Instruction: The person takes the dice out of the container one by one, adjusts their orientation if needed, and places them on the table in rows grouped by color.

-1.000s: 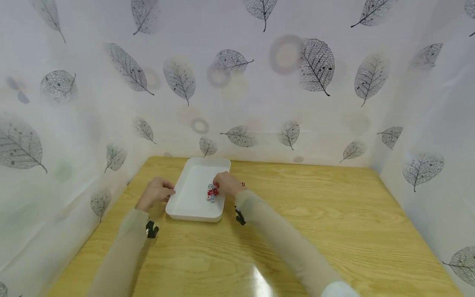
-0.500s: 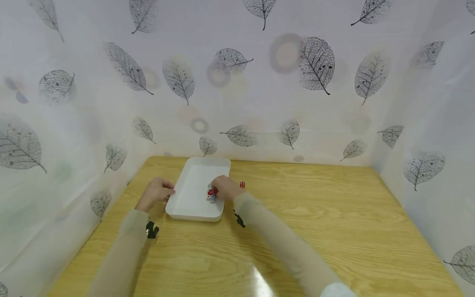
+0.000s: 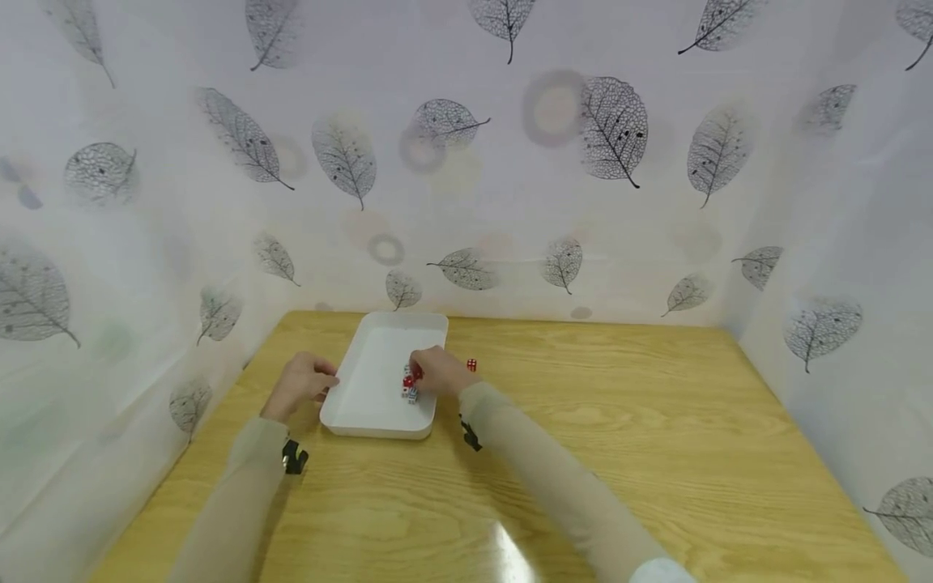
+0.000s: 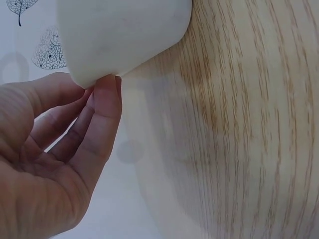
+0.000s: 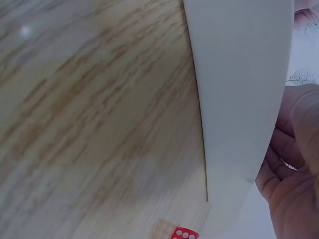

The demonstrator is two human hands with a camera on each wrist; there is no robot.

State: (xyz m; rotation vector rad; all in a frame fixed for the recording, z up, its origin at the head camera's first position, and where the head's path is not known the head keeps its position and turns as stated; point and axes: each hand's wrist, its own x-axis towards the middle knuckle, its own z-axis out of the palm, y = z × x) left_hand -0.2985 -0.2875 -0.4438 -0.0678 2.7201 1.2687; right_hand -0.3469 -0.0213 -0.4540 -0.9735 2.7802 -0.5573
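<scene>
A white rectangular tray point(image 3: 375, 409) lies on the wooden table, with a small cluster of red and white dice point(image 3: 409, 389) inside, near its right side. My left hand point(image 3: 300, 385) pinches the tray's left rim between thumb and fingers, which the left wrist view shows close up at the edge of the tray point(image 4: 129, 35). Reaching over the right wall, my right hand point(image 3: 440, 370) has its curled fingertips down at the dice and pinches a red die point(image 3: 419, 375), mostly covered by the fingers. In the right wrist view the tray wall point(image 5: 239, 99) hides those fingertips.
One loose red die point(image 3: 471, 365) sits on the table just right of the tray, also at the bottom of the right wrist view. The wooden table point(image 3: 619, 437) extends to the right. Leaf-printed curtains point(image 3: 510, 202) enclose the back and sides.
My right hand has shifted slightly left and lower, its fingertips closer in among the dice. The left hand keeps its place at the rim. The head view has shifted a little.
</scene>
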